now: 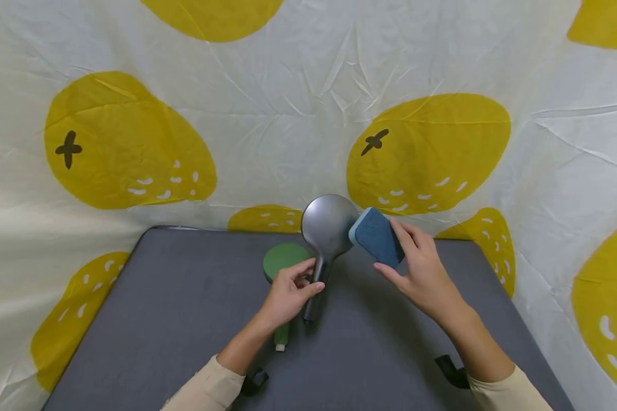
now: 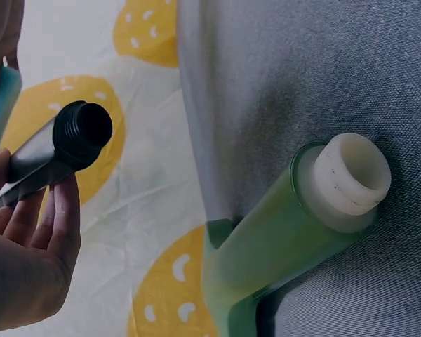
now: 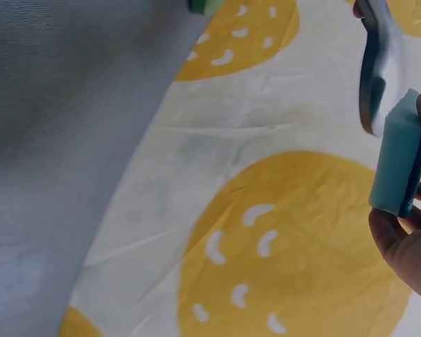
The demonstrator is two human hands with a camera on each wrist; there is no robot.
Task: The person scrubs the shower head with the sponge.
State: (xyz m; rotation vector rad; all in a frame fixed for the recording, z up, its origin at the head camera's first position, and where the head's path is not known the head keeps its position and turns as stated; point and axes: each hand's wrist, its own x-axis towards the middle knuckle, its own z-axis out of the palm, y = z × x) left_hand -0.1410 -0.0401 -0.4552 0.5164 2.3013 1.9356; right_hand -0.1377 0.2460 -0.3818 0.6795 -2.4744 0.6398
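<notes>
Just below the middle of the head view, the left hand (image 1: pixel 288 294) pinches the handle of a grey shower head (image 1: pixel 329 225) between thumb and fingers, holding it up off the table with its round end toward one o'clock. At about four o'clock from that hand's shower head, the right hand (image 1: pixel 425 271) grips a two-layered blue sponge (image 1: pixel 380 237), fingers and thumb bent round its edges. The sponge sits at the round end's three o'clock edge; whether they touch or are barely apart, I cannot tell.

Sponge and shower head are both up and in position, so the work on the grey one looks under way; no surface shows clearly as finished. A green shower head (image 1: pixel 284 257) lies on the table (image 1: pixel 195 297), its disc at twelve o'clock from the left hand and its handle toward six; neither hand appears to hold it, so its turn, if any, cannot be judged.

The left hand and grey handle cover the green one's middle, though its white neck (image 2: pixel 337 182) shows in the left wrist view. The grey one's far face is hidden from the head camera, and the right wrist view blurs it and cuts off the right hand.
</notes>
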